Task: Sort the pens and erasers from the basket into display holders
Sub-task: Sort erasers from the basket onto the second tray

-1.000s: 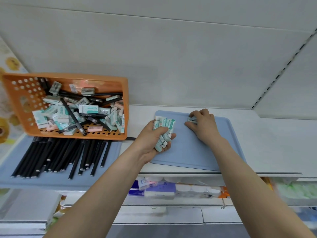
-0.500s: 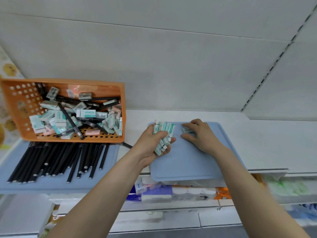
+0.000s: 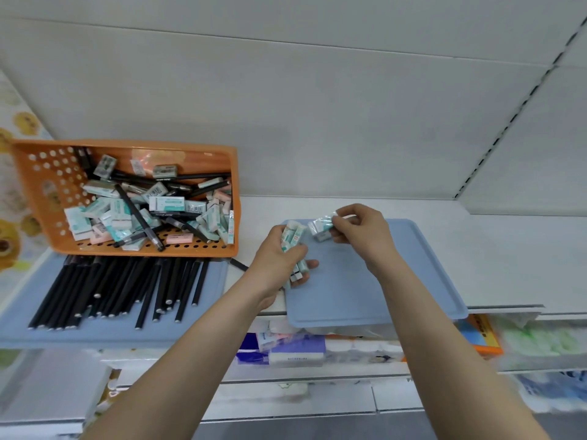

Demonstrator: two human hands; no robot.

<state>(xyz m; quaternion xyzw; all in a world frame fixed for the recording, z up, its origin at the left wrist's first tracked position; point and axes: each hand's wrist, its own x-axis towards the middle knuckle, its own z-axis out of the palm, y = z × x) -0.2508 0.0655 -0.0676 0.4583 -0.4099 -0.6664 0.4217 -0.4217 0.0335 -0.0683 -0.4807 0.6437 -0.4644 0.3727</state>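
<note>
The left hand (image 3: pixel 277 258) curls around a bunch of small teal-and-white wrapped erasers (image 3: pixel 293 241). The right hand (image 3: pixel 362 236) pinches another wrapped eraser (image 3: pixel 321 228) in its fingertips, just above a flat light-blue plastic tray (image 3: pixel 365 300). No eraser lies on that tray yet, so the eraser sorting looks only just begun. To the left, many long black pens (image 3: pixel 111 287) lie side by side on a second light-blue tray (image 3: pixel 95 336), so much of the pen job looks done. The orange plastic basket with holes (image 3: pixel 38 192) holds lots of erasers and some pens. A lot is left to sort.
</note>
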